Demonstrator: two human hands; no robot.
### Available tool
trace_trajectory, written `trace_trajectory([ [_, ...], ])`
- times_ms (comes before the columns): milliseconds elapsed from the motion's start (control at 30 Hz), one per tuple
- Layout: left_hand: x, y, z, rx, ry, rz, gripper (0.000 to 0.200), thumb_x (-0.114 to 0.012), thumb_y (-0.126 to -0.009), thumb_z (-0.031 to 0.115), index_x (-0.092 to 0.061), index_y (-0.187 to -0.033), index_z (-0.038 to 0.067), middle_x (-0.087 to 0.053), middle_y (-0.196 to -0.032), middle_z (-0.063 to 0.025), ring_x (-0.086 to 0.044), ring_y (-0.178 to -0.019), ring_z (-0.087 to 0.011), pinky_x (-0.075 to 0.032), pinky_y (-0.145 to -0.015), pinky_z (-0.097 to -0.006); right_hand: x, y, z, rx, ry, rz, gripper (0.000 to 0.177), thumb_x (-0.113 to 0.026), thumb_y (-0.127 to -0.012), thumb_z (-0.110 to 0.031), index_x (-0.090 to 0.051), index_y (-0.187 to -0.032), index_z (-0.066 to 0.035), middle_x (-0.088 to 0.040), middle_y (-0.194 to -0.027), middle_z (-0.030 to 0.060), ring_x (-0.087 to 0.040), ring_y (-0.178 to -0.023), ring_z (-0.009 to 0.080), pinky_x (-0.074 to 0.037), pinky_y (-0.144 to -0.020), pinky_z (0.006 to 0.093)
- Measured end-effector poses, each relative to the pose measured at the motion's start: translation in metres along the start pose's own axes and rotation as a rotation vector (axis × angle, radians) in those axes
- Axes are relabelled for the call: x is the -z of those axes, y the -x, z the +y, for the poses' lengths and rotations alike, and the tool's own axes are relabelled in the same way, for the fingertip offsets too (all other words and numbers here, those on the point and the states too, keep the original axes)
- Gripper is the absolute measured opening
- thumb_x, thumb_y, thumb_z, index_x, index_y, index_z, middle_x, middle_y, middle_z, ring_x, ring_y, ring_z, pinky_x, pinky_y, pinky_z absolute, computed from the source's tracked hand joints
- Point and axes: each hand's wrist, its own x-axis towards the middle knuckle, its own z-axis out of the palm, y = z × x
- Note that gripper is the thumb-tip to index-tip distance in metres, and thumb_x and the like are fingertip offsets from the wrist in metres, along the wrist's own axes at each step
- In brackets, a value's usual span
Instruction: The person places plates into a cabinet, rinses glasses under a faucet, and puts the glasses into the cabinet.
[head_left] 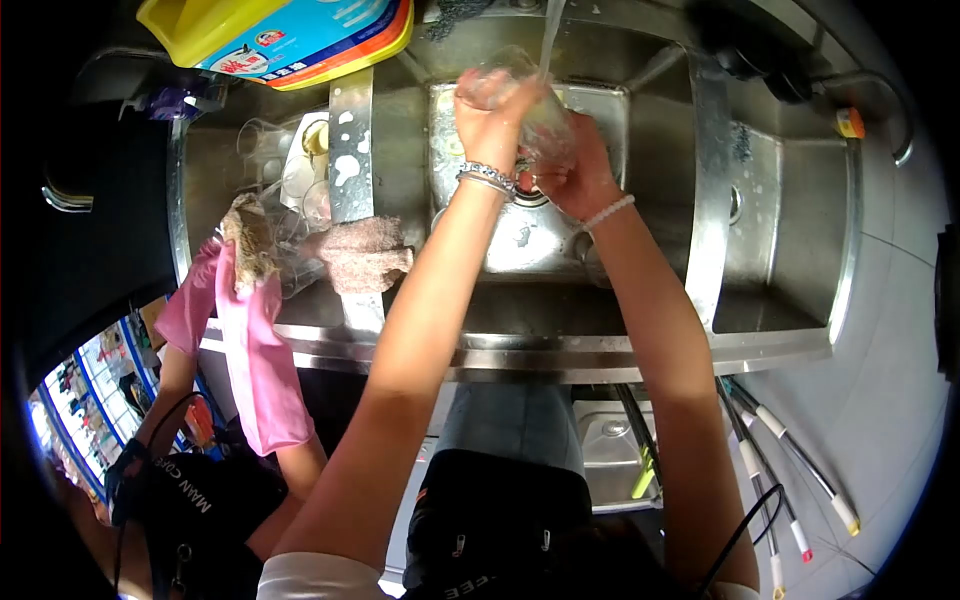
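Observation:
Over the middle sink basin point(610, 225), my left hand point(490, 115) and my right hand point(580, 170) are both closed around a clear glass point(545, 135). A stream of water point(551, 35) runs down from above onto it. The glass looks tilted, and wet glare blurs its outline. My left fingers wrap its upper left side, while the right hand grips it lower down on the right. Below the hands, the drain point(530, 197) and some reddish and pale scraps are partly hidden.
At left, a co-worker's pink gloves point(255, 350) hold a brownish scrubbing cloth point(248, 235). Several clear glasses point(262, 145) lie in the left basin. A pinkish rag point(365, 255) drapes over the divider. A large yellow-and-blue detergent jug point(290, 40) stands behind. Long-handled poles point(790, 450) lean at right.

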Motion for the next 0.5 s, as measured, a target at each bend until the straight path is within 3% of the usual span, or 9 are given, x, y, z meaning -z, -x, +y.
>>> trace_trajectory([
  [67, 0.003, 0.006, -0.004, -0.008, -0.201, -0.239, 0.08, -0.085, -0.069, 0.003, -0.034, -0.131, 0.0, -0.065, -0.113, -0.0074, -0.063, -0.1, -0.0189, -0.053, -0.086, -0.0331, 0.005, 0.017, 0.006, -0.017, -0.016, 0.056, 0.045, -0.053, -0.091, -0.056, -0.055, -0.1, -0.012, -0.064, -0.089, 0.0125, -0.047, -0.05, 0.0137, -0.038, -0.043, 0.0247],
  [167, -0.005, 0.022, 0.002, -0.115, -0.185, -0.353, 0.082, -0.088, -0.066, 0.003, -0.036, -0.129, 0.001, -0.063, -0.117, -0.0085, -0.064, -0.1, -0.0192, -0.052, -0.09, -0.0325, -0.001, 0.04, 0.01, 0.046, 0.126, 0.156, 0.048, -0.053, -0.091, -0.054, -0.058, -0.114, -0.012, -0.066, -0.093, 0.0108, -0.054, -0.063, 0.0149, -0.049, -0.057, 0.029],
  [200, -0.005, 0.02, 0.011, -0.176, -0.401, -0.371, 0.088, -0.091, -0.062, 0.003, -0.037, -0.13, 0.002, -0.062, -0.119, -0.0099, -0.063, -0.103, -0.0187, -0.052, -0.092, -0.0326, 0.004, 0.035, 0.008, 0.102, 0.23, 0.227, 0.045, -0.054, -0.091, -0.05, -0.059, -0.116, -0.012, -0.067, -0.094, 0.0102, -0.056, -0.067, 0.0152, -0.05, -0.062, 0.0295],
  [267, 0.0, 0.012, -0.002, -0.261, -0.394, -0.359, 0.092, -0.092, -0.059, 0.004, -0.036, -0.132, 0.003, -0.06, -0.12, -0.0108, -0.061, -0.105, -0.0184, -0.052, -0.092, -0.033, 0.024, 0.019, 0.008, 0.201, 0.43, 0.376, 0.039, -0.056, -0.093, -0.041, -0.061, -0.119, -0.014, -0.068, -0.096, 0.009, -0.06, -0.075, 0.0158, -0.052, -0.07, 0.0305],
  [300, 0.001, 0.01, -0.003, -0.306, -0.391, -0.351, 0.094, -0.093, -0.058, 0.005, -0.035, -0.133, 0.003, -0.06, -0.121, -0.0113, -0.061, -0.107, -0.0182, -0.052, -0.093, -0.0331, 0.03, 0.017, 0.008, 0.325, 0.485, 0.376, 0.033, -0.057, -0.093, -0.036, -0.063, -0.117, -0.013, -0.069, -0.096, 0.008, -0.061, -0.077, 0.0155, -0.052, -0.071, 0.0297],
  [333, 0.006, 0.018, -0.005, -0.409, -0.645, -0.4, 0.095, -0.093, -0.058, 0.006, -0.035, -0.133, 0.003, -0.059, -0.121, -0.0121, -0.059, -0.11, -0.0189, -0.051, -0.094, -0.0335, 0.035, 0.013, 0.004, 0.456, 0.543, 0.368, 0.027, -0.059, -0.094, -0.03, -0.064, -0.114, -0.012, -0.069, -0.095, 0.007, -0.063, -0.078, 0.0151, -0.052, -0.071, 0.0288],
  [433, 0.016, 0.02, -0.011, -0.371, -0.51, -0.437, 0.096, -0.093, -0.059, 0.007, -0.034, -0.134, 0.003, -0.057, -0.123, -0.0124, -0.059, -0.109, -0.0203, -0.051, -0.095, -0.034, 0.022, 0.02, -0.015, 0.964, 0.838, 0.392, 0.015, -0.063, -0.09, -0.012, -0.068, -0.104, -0.009, -0.071, -0.094, 0.0063, -0.067, -0.081, 0.0157, -0.053, -0.073, 0.0277],
  [467, 0.017, 0.012, -0.013, -0.435, -0.616, -0.295, 0.093, -0.093, -0.056, 0.013, -0.039, -0.132, 0.004, -0.065, -0.114, -0.0122, -0.064, -0.103, -0.02, -0.052, -0.091, -0.0318, 0.012, 0.031, -0.018, 1.139, 0.956, 0.413, 0.014, -0.065, -0.088, -0.005, -0.069, -0.101, -0.008, -0.071, -0.093, 0.0064, -0.068, -0.081, 0.0161, -0.054, -0.074, 0.0276],
  [500, 0.02, 0.016, -0.014, -0.408, -0.642, -0.313, 0.094, -0.093, -0.056, 0.014, -0.039, -0.133, 0.004, -0.065, -0.115, -0.0119, -0.064, -0.103, -0.0206, -0.052, -0.091, -0.0322, -0.002, 0.044, -0.021, 1.207, 1.094, 0.323, 0.017, -0.065, -0.085, -0.002, -0.069, -0.101, -0.007, -0.072, -0.094, 0.0071, -0.068, -0.084, 0.016, -0.053, -0.077, 0.0272],
])
